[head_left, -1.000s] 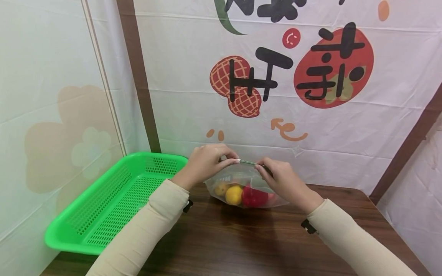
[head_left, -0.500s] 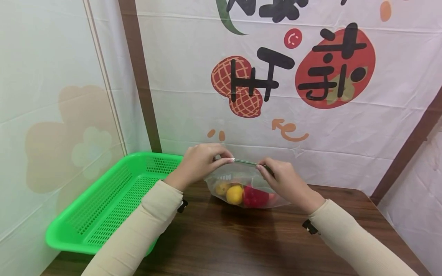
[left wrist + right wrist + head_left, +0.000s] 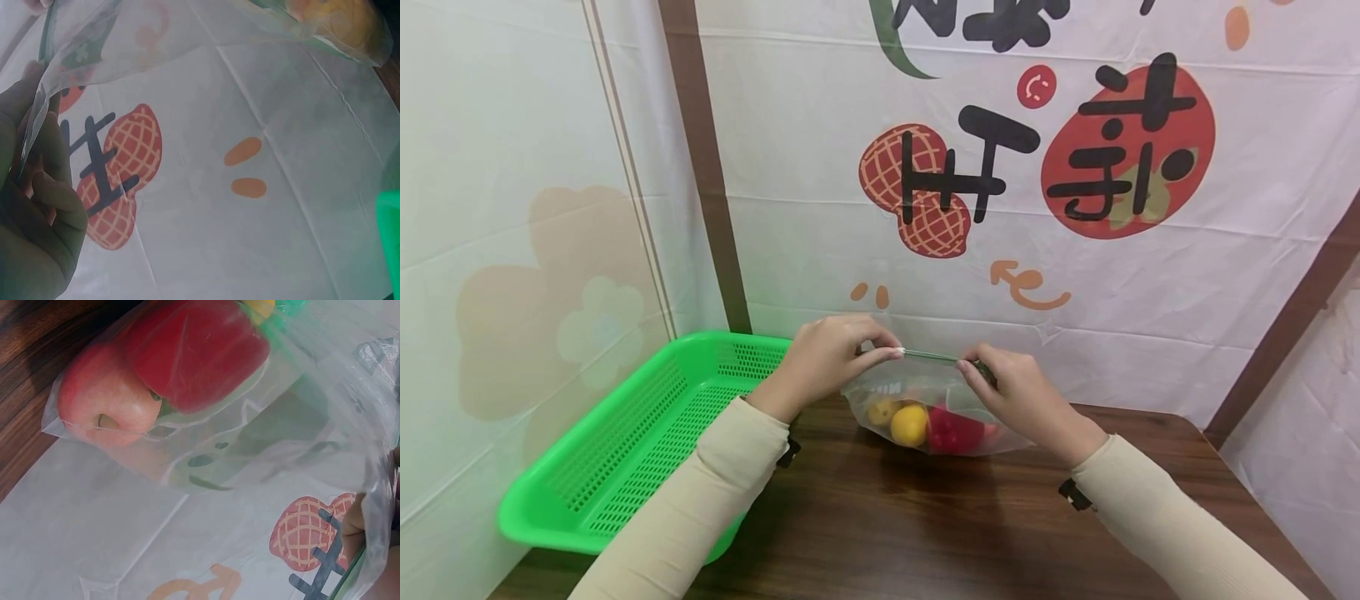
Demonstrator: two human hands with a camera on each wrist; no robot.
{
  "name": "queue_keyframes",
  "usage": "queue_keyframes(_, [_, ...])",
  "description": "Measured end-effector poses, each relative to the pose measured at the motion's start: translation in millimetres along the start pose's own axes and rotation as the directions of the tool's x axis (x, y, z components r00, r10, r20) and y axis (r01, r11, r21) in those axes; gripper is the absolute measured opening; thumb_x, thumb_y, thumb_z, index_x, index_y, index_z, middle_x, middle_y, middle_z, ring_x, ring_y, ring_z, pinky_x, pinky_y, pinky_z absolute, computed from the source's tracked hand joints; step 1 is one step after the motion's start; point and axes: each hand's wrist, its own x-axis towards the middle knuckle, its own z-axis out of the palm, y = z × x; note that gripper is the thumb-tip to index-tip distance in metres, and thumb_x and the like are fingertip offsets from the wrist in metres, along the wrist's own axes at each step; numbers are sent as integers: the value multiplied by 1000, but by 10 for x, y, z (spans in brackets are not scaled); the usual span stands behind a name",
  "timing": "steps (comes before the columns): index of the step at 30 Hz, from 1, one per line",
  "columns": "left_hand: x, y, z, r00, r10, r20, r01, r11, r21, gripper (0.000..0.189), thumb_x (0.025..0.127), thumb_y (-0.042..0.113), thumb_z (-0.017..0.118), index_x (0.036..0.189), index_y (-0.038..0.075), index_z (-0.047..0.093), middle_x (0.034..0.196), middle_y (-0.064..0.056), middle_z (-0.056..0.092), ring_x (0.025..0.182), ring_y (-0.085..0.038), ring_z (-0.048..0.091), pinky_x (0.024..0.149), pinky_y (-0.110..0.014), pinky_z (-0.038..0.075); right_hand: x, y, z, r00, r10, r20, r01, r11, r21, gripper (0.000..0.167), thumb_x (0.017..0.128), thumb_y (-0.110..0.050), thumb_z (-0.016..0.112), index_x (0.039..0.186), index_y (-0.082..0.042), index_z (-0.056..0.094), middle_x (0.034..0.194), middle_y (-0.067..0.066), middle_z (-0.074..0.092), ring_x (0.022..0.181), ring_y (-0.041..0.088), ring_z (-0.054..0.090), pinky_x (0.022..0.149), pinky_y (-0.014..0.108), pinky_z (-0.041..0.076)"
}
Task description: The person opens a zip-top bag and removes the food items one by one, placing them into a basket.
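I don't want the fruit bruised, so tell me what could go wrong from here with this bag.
The left hand and right hand pinch the clear bag by its green top edge, so either could slip. The bag looks thin and may tear if lifted with the apple and yellow fruit inside. I can't tell whether that edge is sealed; if not, the fruit might roll out.

Items partly lost to me
Green basket (image 3: 655, 433): part-hidden by left sleeve (image 3: 700, 508). Print (image 3: 891, 388) on bag (image 3: 925, 379): illegibly small. Yellow item (image 3: 259, 309): cut by right wrist view's top edge.
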Motion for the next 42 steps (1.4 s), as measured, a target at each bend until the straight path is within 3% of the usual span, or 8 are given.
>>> queue_keyframes(14, [-6, 34, 21, 1000, -20, -13, 20, 1000, -2, 15, 92, 38, 72, 98, 26, 78, 88, 17, 70, 73, -1, 57, 60, -26, 47, 129, 17, 33, 991, 87, 100, -75, 990, -118, 21, 97, -36, 68, 97, -15, 63, 63, -11, 48, 53, 7, 43, 50, 27, 42])
queue_keyframes(20, [-21, 50, 17, 999, -30, -14, 30, 1000, 0, 13, 91, 35, 74, 97, 25, 78, 88, 15, 70, 75, -2, 59, 60, -27, 48, 181, 34, 109, 990, 95, 107, -78, 985, -155, 23, 95, -39, 69, 95, -17, 62, 64, -12, 50, 54, 7, 45, 50, 27, 42])
queue_keyframes(34, [-35, 70, 40, 999, -45, 2, 45, 999, 6, 16, 93, 38, 71, 97, 24, 78, 89, 14, 70, 74, -2, 59, 58, -25, 46, 247, 65, 254, 996, 37, 77, -23, 984, -175, 30, 96, -44, 67, 88, -17, 56, 64, -9, 44, 52, 7, 41, 47, 26, 38])
queue_keyframes(42, [-32, 94, 56, 999, -48, 23, 49, 999, -13, 15, 92, 37, 72, 97, 25, 78, 89, 15, 70, 74, -1, 59, 58, -24, 46, 240, 44, 293, 996, -70, 62, 81, 976, -204, 32, 91, -45, 72, 101, -17, 61, 81, -6, 63, 55, 7, 45, 47, 23, 40])
